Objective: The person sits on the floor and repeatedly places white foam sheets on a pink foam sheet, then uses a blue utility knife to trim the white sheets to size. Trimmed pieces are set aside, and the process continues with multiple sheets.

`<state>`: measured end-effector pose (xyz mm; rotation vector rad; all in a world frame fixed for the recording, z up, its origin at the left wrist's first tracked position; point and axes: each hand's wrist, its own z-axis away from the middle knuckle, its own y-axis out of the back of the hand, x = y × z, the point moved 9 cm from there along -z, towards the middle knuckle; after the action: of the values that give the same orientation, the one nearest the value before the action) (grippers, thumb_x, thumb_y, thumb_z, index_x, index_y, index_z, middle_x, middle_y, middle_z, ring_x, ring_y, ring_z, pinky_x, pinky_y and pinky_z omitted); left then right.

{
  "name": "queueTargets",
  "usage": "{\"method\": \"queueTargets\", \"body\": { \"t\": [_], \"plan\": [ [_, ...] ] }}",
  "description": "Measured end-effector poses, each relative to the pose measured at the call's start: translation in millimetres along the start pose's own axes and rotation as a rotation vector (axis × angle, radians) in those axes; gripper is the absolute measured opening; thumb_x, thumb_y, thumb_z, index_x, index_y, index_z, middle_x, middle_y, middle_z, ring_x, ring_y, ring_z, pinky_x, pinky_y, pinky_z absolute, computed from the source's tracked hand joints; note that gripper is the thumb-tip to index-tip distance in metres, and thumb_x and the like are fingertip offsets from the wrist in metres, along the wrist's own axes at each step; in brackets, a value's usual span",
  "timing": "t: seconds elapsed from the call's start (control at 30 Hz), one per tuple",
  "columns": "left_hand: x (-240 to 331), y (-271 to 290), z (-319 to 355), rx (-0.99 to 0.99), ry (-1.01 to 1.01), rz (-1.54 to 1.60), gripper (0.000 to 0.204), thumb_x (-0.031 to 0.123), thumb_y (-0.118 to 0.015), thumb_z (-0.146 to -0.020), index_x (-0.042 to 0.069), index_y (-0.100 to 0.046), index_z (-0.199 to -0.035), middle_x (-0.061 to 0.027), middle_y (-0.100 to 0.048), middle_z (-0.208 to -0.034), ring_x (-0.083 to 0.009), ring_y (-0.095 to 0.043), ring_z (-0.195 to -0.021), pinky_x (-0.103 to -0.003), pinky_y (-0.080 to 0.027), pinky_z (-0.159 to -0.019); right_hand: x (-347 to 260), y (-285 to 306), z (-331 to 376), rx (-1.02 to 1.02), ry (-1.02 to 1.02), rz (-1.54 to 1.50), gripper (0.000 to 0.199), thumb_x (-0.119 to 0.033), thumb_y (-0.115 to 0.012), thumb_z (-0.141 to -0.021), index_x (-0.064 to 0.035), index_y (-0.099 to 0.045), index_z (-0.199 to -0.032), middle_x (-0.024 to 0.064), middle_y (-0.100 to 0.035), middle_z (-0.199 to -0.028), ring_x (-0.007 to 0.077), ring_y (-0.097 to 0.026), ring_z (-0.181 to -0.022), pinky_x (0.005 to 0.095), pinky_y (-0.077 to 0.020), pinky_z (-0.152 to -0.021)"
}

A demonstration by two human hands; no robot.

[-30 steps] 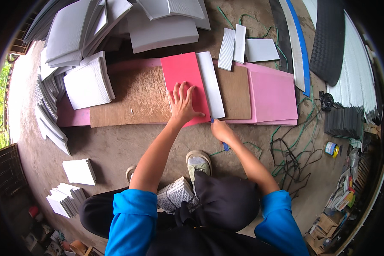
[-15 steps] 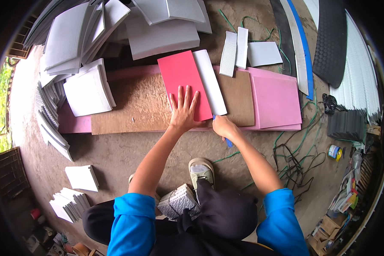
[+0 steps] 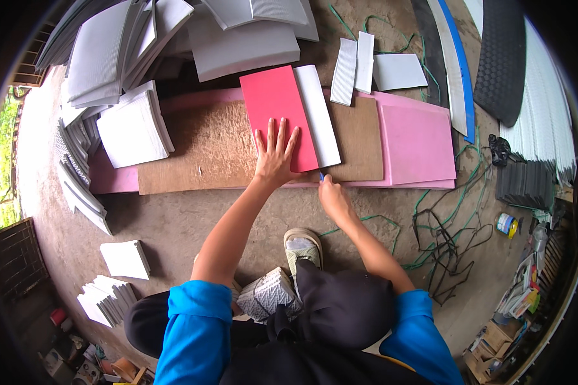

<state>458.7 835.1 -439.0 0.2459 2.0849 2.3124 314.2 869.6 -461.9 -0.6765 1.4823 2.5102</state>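
My left hand [image 3: 276, 157] lies flat with spread fingers on a red rectangular sheet [image 3: 279, 106]. Under the red sheet, a white foam sheet [image 3: 319, 119] sticks out along its right side. In my closed right hand [image 3: 332, 191] is a slim blue cutter knife [image 3: 322, 175], its end showing at the red sheet's near right corner. Most of the cutter is hidden by the fingers, and its blade cannot be made out. Both sheets rest on a worn brown board [image 3: 199, 147], which lies over larger pink sheets [image 3: 420, 144].
Stacked white foam sheets [image 3: 131, 128] stand at the left, with bigger grey-white pieces [image 3: 244, 51] behind. Narrow white strips [image 3: 344, 70] lie beyond the board. Tangled cords [image 3: 446, 237] and a small tin [image 3: 506, 224] are on the floor at right. White pieces [image 3: 106, 301] sit near left.
My right hand has drawn slightly toward me and left, away from the white sheet's near edge, with the cutter knife. My left hand stays on the red sheet. The whole view has shifted slightly.
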Motion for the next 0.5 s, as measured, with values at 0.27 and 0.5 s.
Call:
{"method": "queueTargets", "body": {
  "t": [0.27,0.5],
  "plan": [
    [-11.7,-3.7,-7.0,0.040,-0.007,0.216,0.111,0.077,-0.055,-0.060,0.015,-0.018,-0.144,-0.0189,-0.005,-0.149,-0.0405,0.003,-0.137,-0.066,-0.001,-0.102,-2.4,26.4,-6.9,-0.217,0.039,-0.045,0.031,-0.023,-0.041,-0.092,0.0048,-0.054,-0.090,0.0296,-0.059,-0.070,0.0451,-0.060,-0.069,0.0522,-0.0476,-0.066],
    [-17.1,-15.0,-7.0,-0.063,0.062,0.307,0.115,0.071,-0.058,-0.065,0.006,-0.008,-0.144,-0.0157,0.000,-0.150,-0.0348,0.010,-0.138,-0.059,0.007,-0.105,-76.7,113.1,-123.1,0.147,0.107,-0.033,0.029,-0.021,-0.041,-0.091,0.0046,-0.054,-0.094,0.0272,-0.062,-0.074,0.0417,-0.062,-0.073,0.0491,-0.0509,-0.065]
  ]
}}
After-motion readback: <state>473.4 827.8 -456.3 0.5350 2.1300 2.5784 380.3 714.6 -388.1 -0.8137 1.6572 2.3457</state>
